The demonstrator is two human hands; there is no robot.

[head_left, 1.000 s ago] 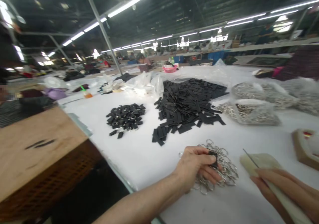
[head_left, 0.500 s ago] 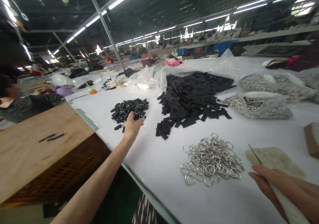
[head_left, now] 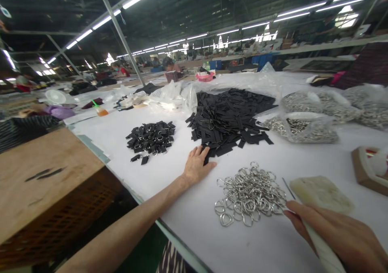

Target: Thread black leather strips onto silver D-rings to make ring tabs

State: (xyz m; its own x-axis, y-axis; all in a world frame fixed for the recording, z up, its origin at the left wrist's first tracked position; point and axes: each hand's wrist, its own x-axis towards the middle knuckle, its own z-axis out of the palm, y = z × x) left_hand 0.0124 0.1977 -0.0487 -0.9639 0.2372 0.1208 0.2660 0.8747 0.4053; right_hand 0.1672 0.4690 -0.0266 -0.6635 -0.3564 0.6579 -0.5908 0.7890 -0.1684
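Observation:
My left hand [head_left: 197, 166] lies with fingers spread at the near edge of a large heap of black fabric strips [head_left: 230, 119], its fingertips on the closest pieces. In my right hand [head_left: 336, 228] is a thin metal-tipped tool [head_left: 289, 189] with a pale handle; its exact kind is unclear. Between the hands sits a pile of silver D-shaped rings [head_left: 250, 194]. Left of the heap is a smaller pile of black strips looped through rings [head_left: 151, 137]. A yellowish translucent slab [head_left: 321, 193] rests just beyond my right hand.
Clear bags of metal rings [head_left: 303, 129] stand at the right on the white table [head_left: 169, 220]. A cardboard box [head_left: 366, 170] is at the right edge. Left of the table is a wooden board [head_left: 60, 184] over an orange crate [head_left: 75, 224]. A person's striped sleeve [head_left: 27, 129] shows far left.
My left hand has moved right, from the looped-strip pile to the edge of the loose black strips. My right hand still holds the tool; the view has shifted slightly right.

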